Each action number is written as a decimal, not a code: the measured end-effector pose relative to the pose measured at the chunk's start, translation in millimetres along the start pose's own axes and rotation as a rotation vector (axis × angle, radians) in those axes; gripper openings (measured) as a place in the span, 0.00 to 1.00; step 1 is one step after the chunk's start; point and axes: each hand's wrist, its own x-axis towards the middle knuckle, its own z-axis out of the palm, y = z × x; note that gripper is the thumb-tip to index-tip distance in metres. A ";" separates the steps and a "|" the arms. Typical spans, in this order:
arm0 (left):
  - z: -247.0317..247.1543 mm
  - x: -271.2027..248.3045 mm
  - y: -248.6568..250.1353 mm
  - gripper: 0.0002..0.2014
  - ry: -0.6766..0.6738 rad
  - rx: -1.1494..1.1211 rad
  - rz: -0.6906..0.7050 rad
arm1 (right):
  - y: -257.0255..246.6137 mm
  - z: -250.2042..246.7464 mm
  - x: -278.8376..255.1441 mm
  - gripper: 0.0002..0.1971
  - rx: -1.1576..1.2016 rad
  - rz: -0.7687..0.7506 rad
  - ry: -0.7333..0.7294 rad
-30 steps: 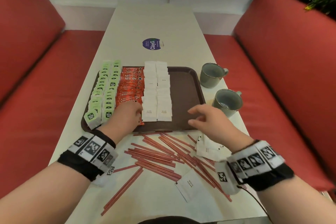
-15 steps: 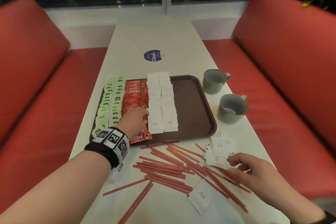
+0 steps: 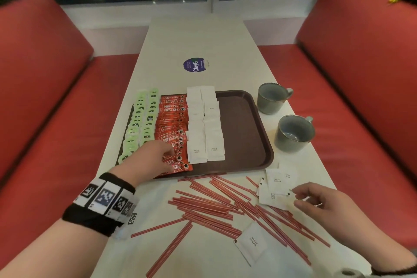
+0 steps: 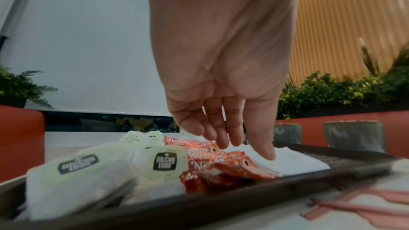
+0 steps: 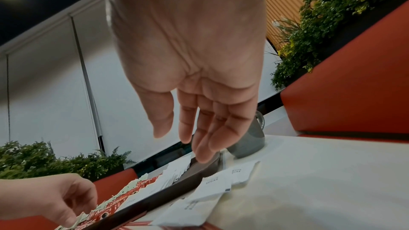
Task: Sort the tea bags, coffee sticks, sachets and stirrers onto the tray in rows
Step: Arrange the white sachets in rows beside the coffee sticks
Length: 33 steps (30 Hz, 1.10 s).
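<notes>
A brown tray (image 3: 239, 133) holds rows of green tea bags (image 3: 141, 124), red coffee sticks (image 3: 172, 124) and white sugar sachets (image 3: 205, 128); its right part is bare. My left hand (image 3: 165, 160) rests with straight fingers on the near end of the coffee sticks (image 4: 221, 156), holding nothing. My right hand (image 3: 297, 197) hovers with relaxed fingers at the edge of a small pile of loose sachets (image 3: 276, 184) on the table, right of the tray's near corner; its palm (image 5: 199, 93) is empty. Red stirrers (image 3: 216, 205) lie scattered in front of the tray, with one more sachet (image 3: 251, 242) near me.
Two grey mugs (image 3: 269, 101) (image 3: 293, 134) stand right of the tray near the table's right edge. A round blue sticker (image 3: 195, 65) lies on the white table beyond the tray. Red benches (image 3: 56, 119) flank the table.
My right hand has drawn back from the tray's near edge to the loose sachets on the table. My left hand has stayed on the coffee sticks. The head view has tilted up.
</notes>
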 end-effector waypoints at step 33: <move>15.9 25.4 4.1 0.30 0.091 0.069 0.017 | 18.0 -2.5 -14.8 0.07 0.039 0.027 0.034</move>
